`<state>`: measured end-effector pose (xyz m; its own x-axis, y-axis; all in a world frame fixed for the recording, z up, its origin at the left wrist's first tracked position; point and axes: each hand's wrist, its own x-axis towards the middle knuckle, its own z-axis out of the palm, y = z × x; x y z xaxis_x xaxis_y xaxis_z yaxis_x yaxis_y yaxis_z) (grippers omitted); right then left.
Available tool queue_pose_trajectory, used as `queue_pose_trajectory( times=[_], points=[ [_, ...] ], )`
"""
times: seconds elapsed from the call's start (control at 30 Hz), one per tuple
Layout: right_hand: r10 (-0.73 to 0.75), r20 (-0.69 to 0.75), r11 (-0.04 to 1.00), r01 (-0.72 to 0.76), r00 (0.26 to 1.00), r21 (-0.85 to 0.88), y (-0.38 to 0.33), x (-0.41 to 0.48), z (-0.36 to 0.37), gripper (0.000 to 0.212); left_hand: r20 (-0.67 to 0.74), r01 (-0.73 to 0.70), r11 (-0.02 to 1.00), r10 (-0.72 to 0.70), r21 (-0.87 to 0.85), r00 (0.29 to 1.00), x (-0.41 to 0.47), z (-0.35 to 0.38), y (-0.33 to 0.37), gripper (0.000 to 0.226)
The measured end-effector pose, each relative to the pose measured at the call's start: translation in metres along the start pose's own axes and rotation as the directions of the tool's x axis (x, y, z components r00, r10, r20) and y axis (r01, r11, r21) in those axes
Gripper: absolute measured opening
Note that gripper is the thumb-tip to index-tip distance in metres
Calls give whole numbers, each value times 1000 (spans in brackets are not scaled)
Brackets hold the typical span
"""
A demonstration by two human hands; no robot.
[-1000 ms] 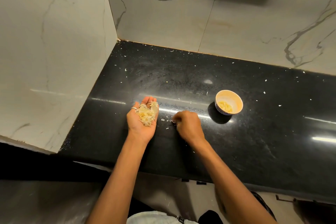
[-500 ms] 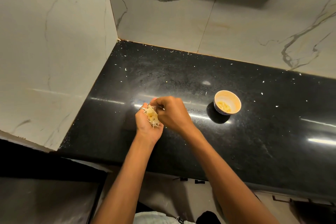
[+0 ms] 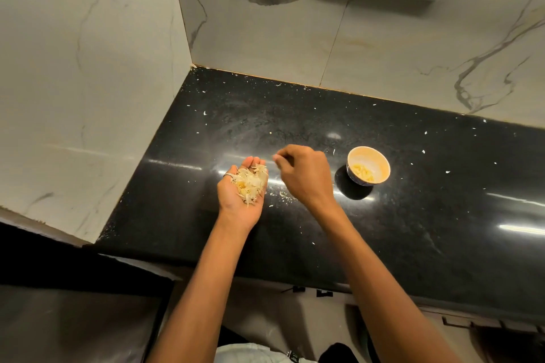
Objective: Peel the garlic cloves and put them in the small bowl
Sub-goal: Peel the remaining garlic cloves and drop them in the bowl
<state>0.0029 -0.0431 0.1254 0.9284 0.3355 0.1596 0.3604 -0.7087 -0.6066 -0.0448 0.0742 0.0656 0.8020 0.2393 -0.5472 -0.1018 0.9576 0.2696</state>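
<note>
Head cam: my left hand (image 3: 236, 209) sits palm-up, well left of the small cream ceramic bowl (image 3: 370, 155). Its fingers are flat and relaxed, basically a tray for a heap of papery pale garlic skins (image 3: 250, 183) so they don't scatter over the glossy black stone countertop (image 3: 413, 230). My right hand (image 3: 303, 177) is between that heap and the bowl with its fingertips curled together. Can't tell if they're pinching a scrap or nothing. Peeled yellow garlic cloves (image 3: 364, 174) are in the bowl, so I'd guess it's mostly cleanup left.
</note>
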Motion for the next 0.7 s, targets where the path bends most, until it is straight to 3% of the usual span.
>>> queue_pose_trajectory(
  times=[0.13, 0.27, 0.3, 0.5, 0.63, 0.7],
  points=[
    [150, 115, 989, -150, 982, -11, 43, -39, 16, 25, -13, -36, 998, 36, -49, 999, -2, -2, 17, 46],
    [243, 249, 962, -200, 938, -185, 55, -88, 56, 81, -6, -61, 997, 60, -44, 998, -3, -4, 30, 46],
    [241, 250, 958, -190, 938, -215, 51, -91, 64, 88, -2, -66, 997, 66, -37, 998, -4, -3, 32, 46],
    [84, 283, 993, -59, 955, -98, 25, -58, 99, 80, 12, -84, 996, 85, -29, 996, -8, -2, 41, 46],
    [-131, 394, 990, 142, 910, 1, 19, -45, 108, 63, 20, -96, 994, 97, -53, 995, -8, -4, 42, 45],
    [-203, 384, 978, 168, 901, 124, 24, -42, 102, 47, 21, -90, 994, 92, -60, 996, -8, -5, 43, 45]
  ],
)
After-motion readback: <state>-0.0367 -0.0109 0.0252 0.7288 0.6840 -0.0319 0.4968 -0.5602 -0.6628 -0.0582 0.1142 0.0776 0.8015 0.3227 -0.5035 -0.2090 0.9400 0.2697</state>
